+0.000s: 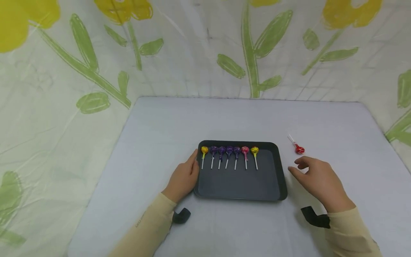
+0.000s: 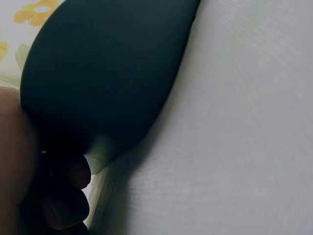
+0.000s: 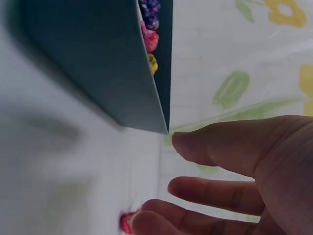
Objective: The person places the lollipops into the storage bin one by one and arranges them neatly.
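Observation:
My left hand (image 1: 182, 178) holds a dark grey tray (image 1: 237, 185) at its left side; in the left wrist view its curled fingers (image 2: 67, 205) are in shadow by the tray's edge. Along the tray's far part lies a row of wrapped lollipops: a yellow one (image 1: 204, 150) at the left, several purple ones (image 1: 229, 150), a pink one (image 1: 245, 150) and another yellow one (image 1: 254, 150). Right of the tray, my right hand (image 1: 321, 184) hovers with loosely bent fingers and nothing between them. Just beyond it a red lollipop (image 1: 300, 149) lies on the table.
A white-covered table (image 1: 154, 142) spreads around the tray. Behind it hangs a pale curtain (image 1: 199, 64) with yellow flowers and green leaves. A black strap piece (image 1: 316, 217) sticks out at the right wrist, and a similar one (image 1: 181, 216) at the left.

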Demonstrator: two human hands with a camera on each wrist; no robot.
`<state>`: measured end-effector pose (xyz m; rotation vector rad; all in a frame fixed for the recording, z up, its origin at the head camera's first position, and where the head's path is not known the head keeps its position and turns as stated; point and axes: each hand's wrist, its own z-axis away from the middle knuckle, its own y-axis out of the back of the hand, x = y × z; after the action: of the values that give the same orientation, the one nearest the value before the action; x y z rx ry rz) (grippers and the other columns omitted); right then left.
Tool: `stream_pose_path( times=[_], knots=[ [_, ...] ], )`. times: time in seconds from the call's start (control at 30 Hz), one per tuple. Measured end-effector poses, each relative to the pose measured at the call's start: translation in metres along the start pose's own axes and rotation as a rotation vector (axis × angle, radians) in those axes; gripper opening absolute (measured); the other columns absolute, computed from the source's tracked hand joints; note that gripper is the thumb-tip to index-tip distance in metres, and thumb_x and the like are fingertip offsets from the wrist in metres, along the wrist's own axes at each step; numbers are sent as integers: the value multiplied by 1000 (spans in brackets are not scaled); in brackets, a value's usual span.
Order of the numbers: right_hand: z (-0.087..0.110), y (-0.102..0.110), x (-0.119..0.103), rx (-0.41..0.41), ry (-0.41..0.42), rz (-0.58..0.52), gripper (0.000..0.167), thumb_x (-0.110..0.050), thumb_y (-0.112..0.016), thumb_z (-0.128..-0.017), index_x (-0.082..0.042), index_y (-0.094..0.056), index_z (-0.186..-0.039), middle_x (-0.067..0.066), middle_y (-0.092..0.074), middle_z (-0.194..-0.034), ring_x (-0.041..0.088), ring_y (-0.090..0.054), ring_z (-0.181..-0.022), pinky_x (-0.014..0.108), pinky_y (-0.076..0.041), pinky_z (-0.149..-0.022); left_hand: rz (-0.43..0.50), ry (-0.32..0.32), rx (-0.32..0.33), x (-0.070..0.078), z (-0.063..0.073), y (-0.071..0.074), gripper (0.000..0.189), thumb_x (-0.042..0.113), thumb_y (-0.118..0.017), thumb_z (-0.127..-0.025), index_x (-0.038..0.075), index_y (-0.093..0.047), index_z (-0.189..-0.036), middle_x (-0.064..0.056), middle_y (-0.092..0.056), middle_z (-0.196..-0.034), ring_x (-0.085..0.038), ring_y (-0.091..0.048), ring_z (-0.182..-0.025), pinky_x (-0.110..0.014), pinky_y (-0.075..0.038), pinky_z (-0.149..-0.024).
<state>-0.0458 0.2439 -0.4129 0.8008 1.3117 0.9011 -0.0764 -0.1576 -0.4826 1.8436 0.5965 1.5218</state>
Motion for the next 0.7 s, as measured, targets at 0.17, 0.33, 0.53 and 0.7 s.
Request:
stream_pose_path(
  times=[0.17, 0.33, 0.53, 0.7],
  knots=[
    [6, 1, 7, -6, -10, 15, 41, -33, -71, -97, 0, -72, -122, 23, -72, -117, 36, -67, -95, 47, -51, -71, 11, 3, 3, 0, 1, 0, 51, 16, -44, -110, 0, -43, -159, 6, -38, -59, -9, -31, -49, -30, -30, -49],
    [12, -2, 16, -41, -34, 17, 44, -32, -73, -96, 1, -71, -124, 27, -70, -122, 42, -66, -102, 54, -52, -76, 12, 0, -2, -1, 0, -1, 51, 16, -45, -110, 0, -43, -159, 6, -38, -59, -9, -32, -49, -30, -30, -50],
    [20, -5, 29, -23, -43, 40, 44, -25, -77, -92, 5, -70, -124, 35, -63, -128, 54, -58, -117, 66, -48, -88, 6, -10, 4, -2, 1, -2, 51, 16, -45, -110, 0, -43, -158, 6, -39, -59, -8, -32, -49, -29, -31, -50],
    [26, -4, 38, 19, -35, 47, 40, -19, -78, -89, 5, -71, -121, 35, -62, -125, 46, -65, -103, 62, -51, -83, 11, -9, 10, -1, 1, -1, 51, 16, -45, -110, 0, -43, -158, 6, -39, -59, -8, -32, -49, -29, -30, -49]
  ],
)
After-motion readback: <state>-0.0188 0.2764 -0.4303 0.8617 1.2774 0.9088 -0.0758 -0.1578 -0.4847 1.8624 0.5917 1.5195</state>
